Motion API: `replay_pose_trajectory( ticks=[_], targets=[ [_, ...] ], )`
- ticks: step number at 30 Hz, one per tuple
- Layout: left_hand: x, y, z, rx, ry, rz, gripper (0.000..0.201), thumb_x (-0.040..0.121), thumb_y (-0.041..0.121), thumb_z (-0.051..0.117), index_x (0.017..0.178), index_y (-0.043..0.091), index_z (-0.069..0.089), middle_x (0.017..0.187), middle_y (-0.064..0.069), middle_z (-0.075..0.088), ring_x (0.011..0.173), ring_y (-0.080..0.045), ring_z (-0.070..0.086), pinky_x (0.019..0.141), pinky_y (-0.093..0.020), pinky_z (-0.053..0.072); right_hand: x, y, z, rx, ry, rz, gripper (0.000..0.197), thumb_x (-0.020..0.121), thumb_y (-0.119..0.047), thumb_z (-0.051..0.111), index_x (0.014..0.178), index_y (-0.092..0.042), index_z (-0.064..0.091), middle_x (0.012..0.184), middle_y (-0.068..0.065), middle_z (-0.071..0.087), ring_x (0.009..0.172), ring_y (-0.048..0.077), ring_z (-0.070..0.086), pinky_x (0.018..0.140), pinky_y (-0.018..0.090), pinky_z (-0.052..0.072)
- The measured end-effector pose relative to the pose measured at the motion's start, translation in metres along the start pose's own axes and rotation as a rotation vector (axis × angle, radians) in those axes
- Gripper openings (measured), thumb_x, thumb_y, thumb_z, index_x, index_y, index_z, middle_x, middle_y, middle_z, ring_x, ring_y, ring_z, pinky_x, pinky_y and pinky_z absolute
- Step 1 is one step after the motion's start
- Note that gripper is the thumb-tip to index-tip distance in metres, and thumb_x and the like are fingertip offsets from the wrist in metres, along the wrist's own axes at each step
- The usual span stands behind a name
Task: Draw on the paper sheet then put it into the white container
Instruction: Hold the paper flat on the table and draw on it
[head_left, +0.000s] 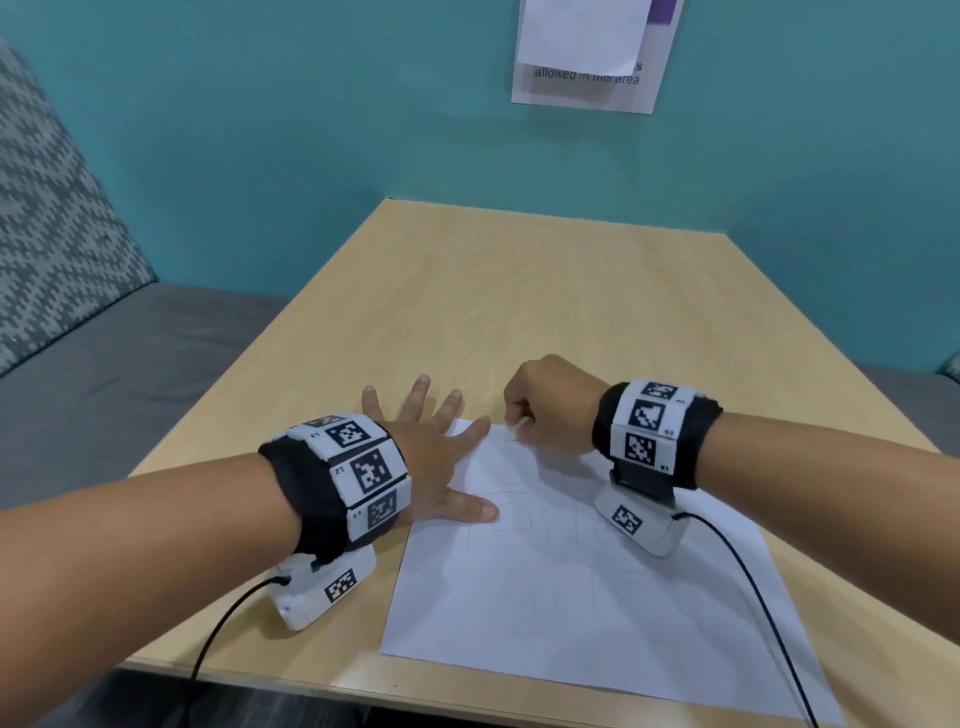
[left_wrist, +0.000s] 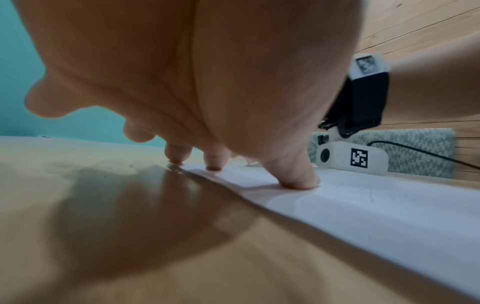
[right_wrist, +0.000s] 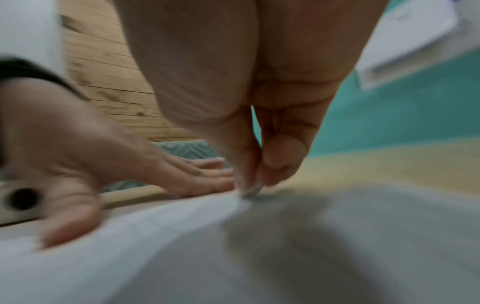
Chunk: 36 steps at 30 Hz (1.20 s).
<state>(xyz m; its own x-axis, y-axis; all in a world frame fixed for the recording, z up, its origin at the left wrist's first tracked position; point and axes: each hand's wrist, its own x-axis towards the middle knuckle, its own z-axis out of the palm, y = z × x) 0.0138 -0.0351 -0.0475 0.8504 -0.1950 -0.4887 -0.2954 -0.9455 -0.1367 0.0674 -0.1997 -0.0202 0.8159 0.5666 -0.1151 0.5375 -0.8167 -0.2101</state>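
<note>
The right hand (head_left: 550, 402) is curled into a loose fist, its thumb and fingertips (right_wrist: 280, 156) pinched around a small white drawing stick (head_left: 517, 429) whose tip touches the paper sheet (head_left: 597, 597) near the sheet's far edge. What kind of stick it is cannot be told; it is too small and blurred. The left hand (head_left: 431, 447) lies flat with its fingers straight and spread, the thumb (left_wrist: 298, 176) and index fingertip pressing on the left side of the sheet, the other fingers resting on the bare worktop (head_left: 519, 291) just beyond the sheet's far left corner. The sheet lies flat on the near half of the worktop, its near right corner reaching the worktop's near edge, and it carries faint pencil-like lines in its middle. Both wrists wear black bands with white marker tiles, and a white camera unit (head_left: 636, 522) with a black cable hangs under each. The worktop's far edge meets a teal wall (head_left: 311, 130), where a printed notice (head_left: 592, 57) hangs. A grey bench seat (head_left: 130, 353) with a patterned cushion stands off the left edge.
</note>
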Motion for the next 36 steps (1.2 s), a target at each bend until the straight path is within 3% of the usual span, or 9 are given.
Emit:
replay_pose_trajectory(
  ticks=[3,8,12,17,21,26,31,34,36],
  targets=[
    [0.000,-0.002,-0.001,-0.010,-0.009,0.004,0.101,0.078,0.089,0.030,0.151,0.042,-0.021,0.162,0.002,-0.030,0.143,-0.034,-0.036,0.106,-0.077,-0.009,-0.012,-0.021,0.008,-0.011,-0.109,-0.114,0.015,0.078,-0.007,0.062,0.071,-0.020,0.061,0.061,-0.013,0.048,0.061,0.010,0.051,0.065,0.027,0.050],
    [0.005,0.001,0.000,0.008,0.000,-0.020,0.103,0.076,0.091,0.028,0.153,0.041,-0.021,0.161,0.003,-0.030,0.144,-0.033,-0.036,0.106,-0.077,-0.009,0.002,-0.002,0.000,-0.056,-0.056,0.012,0.016,0.082,-0.010,0.060,0.071,-0.021,0.055,0.079,0.002,0.060,0.077,0.025,0.063,0.074,0.036,0.056],
    [0.006,-0.003,0.002,-0.002,0.011,-0.017,0.104,0.074,0.092,0.027,0.151,0.042,-0.023,0.162,0.003,-0.030,0.143,-0.034,-0.036,0.106,-0.078,-0.010,-0.008,-0.013,0.007,-0.065,-0.134,-0.070,0.017,0.084,-0.010,0.060,0.076,-0.023,0.051,0.073,-0.005,0.050,0.072,0.019,0.057,0.070,0.032,0.052],
    [0.005,0.000,0.003,0.021,0.023,-0.021,0.104,0.076,0.091,0.027,0.154,0.039,-0.019,0.162,0.003,-0.030,0.144,-0.033,-0.034,0.107,-0.076,-0.010,0.002,0.010,-0.004,-0.056,-0.070,0.061,0.023,0.080,-0.008,0.061,0.066,-0.022,0.051,0.081,0.002,0.060,0.078,0.024,0.061,0.068,0.031,0.051],
    [0.006,0.004,-0.009,-0.002,0.042,0.058,0.105,0.081,0.084,0.038,0.156,0.033,-0.016,0.160,0.006,-0.033,0.145,-0.030,-0.034,0.110,-0.072,-0.010,0.001,0.007,0.000,-0.059,-0.082,0.062,0.034,0.081,-0.009,0.061,0.061,-0.029,0.043,0.080,0.001,0.057,0.076,0.024,0.060,0.067,0.031,0.050],
    [0.009,0.008,-0.005,-0.032,0.028,0.131,0.099,0.084,0.083,0.033,0.157,0.033,-0.014,0.164,0.008,-0.023,0.150,-0.029,-0.022,0.113,-0.071,-0.001,-0.004,0.004,-0.004,-0.048,-0.070,0.073,0.020,0.082,-0.010,0.061,0.071,-0.024,0.051,0.093,0.008,0.063,0.079,0.025,0.060,0.072,0.033,0.052],
    [0.004,0.010,-0.008,-0.060,0.020,0.128,0.085,0.086,0.080,0.037,0.156,0.035,0.022,0.163,0.007,-0.024,0.148,-0.031,-0.028,0.113,-0.071,-0.005,-0.028,-0.021,0.004,-0.052,-0.179,-0.152,0.009,0.085,-0.008,0.061,0.089,-0.015,0.065,0.067,-0.010,0.049,0.066,0.013,0.049,0.065,0.024,0.043],
    [0.009,0.011,-0.005,-0.022,0.024,0.107,0.101,0.081,0.085,0.035,0.157,0.035,-0.010,0.164,0.007,-0.024,0.148,-0.032,-0.026,0.112,-0.071,-0.004,-0.012,-0.005,-0.001,-0.105,-0.124,-0.025,0.007,0.085,-0.013,0.061,0.083,-0.019,0.061,0.082,0.000,0.060,0.074,0.019,0.056,0.070,0.027,0.047],
    [0.010,0.012,-0.004,-0.008,0.026,0.100,0.104,0.081,0.086,0.034,0.156,0.035,-0.017,0.164,0.007,-0.023,0.148,-0.032,-0.026,0.112,-0.071,-0.004,-0.008,-0.001,-0.001,-0.069,-0.099,0.029,0.013,0.084,-0.014,0.062,0.077,-0.021,0.054,0.088,0.005,0.064,0.077,0.023,0.059,0.072,0.031,0.051]
  ],
)
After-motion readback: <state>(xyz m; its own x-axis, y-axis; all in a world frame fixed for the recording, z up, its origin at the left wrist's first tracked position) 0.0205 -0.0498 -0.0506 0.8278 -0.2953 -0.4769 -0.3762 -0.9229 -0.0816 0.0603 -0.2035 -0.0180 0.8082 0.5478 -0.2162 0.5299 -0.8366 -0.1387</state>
